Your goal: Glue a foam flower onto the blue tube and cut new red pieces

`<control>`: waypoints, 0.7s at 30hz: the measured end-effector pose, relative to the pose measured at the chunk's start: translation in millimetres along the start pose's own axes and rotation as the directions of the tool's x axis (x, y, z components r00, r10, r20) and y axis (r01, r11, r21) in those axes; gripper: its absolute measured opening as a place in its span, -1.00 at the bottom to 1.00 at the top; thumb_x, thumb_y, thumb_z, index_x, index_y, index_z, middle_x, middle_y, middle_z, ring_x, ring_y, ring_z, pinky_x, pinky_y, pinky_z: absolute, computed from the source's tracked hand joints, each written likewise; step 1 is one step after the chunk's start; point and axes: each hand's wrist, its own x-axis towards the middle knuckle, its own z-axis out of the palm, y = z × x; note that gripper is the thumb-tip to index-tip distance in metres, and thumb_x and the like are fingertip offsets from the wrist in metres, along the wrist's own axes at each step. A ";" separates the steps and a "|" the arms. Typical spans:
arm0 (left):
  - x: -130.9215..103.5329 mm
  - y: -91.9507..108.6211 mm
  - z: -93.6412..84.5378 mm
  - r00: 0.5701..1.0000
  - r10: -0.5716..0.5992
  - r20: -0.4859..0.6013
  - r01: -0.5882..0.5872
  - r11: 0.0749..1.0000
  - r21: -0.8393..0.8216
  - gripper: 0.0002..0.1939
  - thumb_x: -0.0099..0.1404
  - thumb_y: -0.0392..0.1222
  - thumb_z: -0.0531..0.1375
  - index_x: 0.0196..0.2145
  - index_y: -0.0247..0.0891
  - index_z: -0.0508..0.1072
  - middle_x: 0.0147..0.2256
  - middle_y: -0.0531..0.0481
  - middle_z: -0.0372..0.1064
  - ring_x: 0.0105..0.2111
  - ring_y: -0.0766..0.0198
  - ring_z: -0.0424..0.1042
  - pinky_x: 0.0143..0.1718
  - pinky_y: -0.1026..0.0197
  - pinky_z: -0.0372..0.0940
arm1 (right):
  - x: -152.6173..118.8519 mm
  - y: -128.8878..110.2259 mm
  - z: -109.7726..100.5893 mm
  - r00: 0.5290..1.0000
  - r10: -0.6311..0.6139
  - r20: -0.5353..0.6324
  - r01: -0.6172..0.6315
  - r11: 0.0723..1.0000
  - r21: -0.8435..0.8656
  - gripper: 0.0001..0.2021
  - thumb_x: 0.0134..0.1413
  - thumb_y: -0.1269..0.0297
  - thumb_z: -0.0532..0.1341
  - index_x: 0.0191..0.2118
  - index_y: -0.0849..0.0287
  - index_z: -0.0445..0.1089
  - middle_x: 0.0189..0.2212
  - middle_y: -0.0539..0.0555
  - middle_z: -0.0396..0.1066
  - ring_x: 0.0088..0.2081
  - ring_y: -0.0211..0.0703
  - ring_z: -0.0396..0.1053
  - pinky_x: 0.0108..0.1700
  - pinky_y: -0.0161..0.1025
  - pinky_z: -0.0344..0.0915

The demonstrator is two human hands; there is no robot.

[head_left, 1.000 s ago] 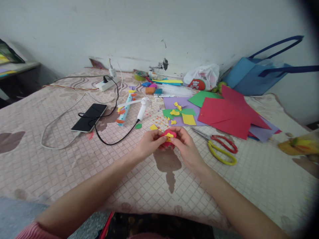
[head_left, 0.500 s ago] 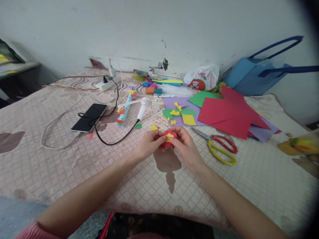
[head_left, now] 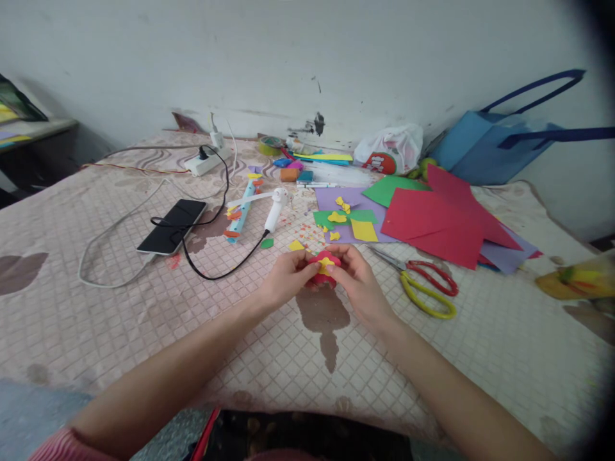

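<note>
Between my two hands, just above the table's middle, is a red foam flower (head_left: 320, 279) with a smaller yellow flower-shaped piece (head_left: 327, 264) on its face. My left hand (head_left: 289, 276) grips its left side, thumb on the front near the yellow piece. On the other side my right hand (head_left: 356, 279) pinches it, with the thumb pressed against the yellow piece. The fingers behind the flower are partly hidden. Right of my right hand lie scissors (head_left: 423, 285) with one red and one yellow handle. A white glue gun (head_left: 275, 211) rests beyond my left hand.
Red sheets (head_left: 432, 224), a purple sheet (head_left: 307, 198) and yellow scraps (head_left: 364, 230) lie beyond my hands. A phone (head_left: 173, 227) with cables and a power strip (head_left: 207, 162) are at left. A blue bag (head_left: 485, 147) stands at back right.
Almost nothing differs. Both hands keep their hold on the flower, and the things on the table stay where they were.
</note>
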 end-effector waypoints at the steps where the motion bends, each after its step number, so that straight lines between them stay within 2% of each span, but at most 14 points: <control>1: 0.1 0.0 -0.1 1.000 0.003 0.003 -0.003 1.000 -0.001 -0.91 0.21 -0.30 0.13 -0.42 -0.37 0.34 -0.55 0.06 0.36 -0.59 0.45 0.35 -0.49 0.36 0.29 | -0.1 0.3 -0.1 1.000 0.000 -0.001 0.000 1.000 -0.007 -0.77 -0.01 0.37 0.19 -0.17 0.05 0.27 -0.21 0.00 0.33 -0.20 -0.23 0.31 -0.19 -0.27 0.28; 6: 0.4 -0.9 -0.3 1.000 0.019 -0.002 -0.019 1.000 0.024 -0.90 0.21 -0.27 0.13 -0.42 -0.37 0.34 -0.53 0.04 0.37 -0.57 0.43 0.36 -0.49 0.34 0.31 | -0.2 0.5 -0.9 1.000 -0.014 -0.004 0.014 1.000 -0.013 -0.79 0.03 0.39 0.14 -0.16 0.06 0.28 -0.20 0.01 0.33 -0.15 -0.22 0.30 -0.13 -0.24 0.26; 12: 0.3 -2.3 0.5 0.999 0.051 0.001 -0.051 0.998 0.031 -0.92 0.20 -0.30 0.14 -0.43 -0.38 0.34 -0.55 0.06 0.35 -0.58 0.45 0.35 -0.52 0.37 0.29 | 0.7 4.0 -1.1 1.000 -0.007 0.001 0.007 1.000 -0.008 -0.75 -0.01 0.39 0.19 -0.15 0.05 0.26 -0.20 0.00 0.31 -0.20 -0.23 0.30 -0.20 -0.26 0.28; 16: 0.5 -1.3 0.1 1.000 0.010 0.000 -0.010 1.000 0.006 -0.92 0.21 -0.30 0.13 -0.41 -0.38 0.34 -0.53 0.04 0.36 -0.58 0.45 0.36 -0.50 0.35 0.30 | 0.3 2.6 -1.6 1.000 -0.028 0.004 0.028 0.999 -0.028 -0.79 0.03 0.39 0.14 -0.16 0.06 0.27 -0.20 0.01 0.33 -0.15 -0.21 0.30 -0.13 -0.23 0.26; 21: 1.1 -1.3 -1.1 1.000 -0.016 0.007 0.016 0.999 -0.035 -0.92 0.21 -0.30 0.13 -0.41 -0.37 0.35 -0.53 0.04 0.37 -0.58 0.45 0.36 -0.49 0.35 0.30 | 0.8 2.3 -2.6 1.000 -0.025 0.000 0.025 0.999 -0.025 -0.80 0.04 0.38 0.13 -0.17 0.06 0.27 -0.22 0.01 0.34 -0.17 -0.21 0.31 -0.15 -0.23 0.26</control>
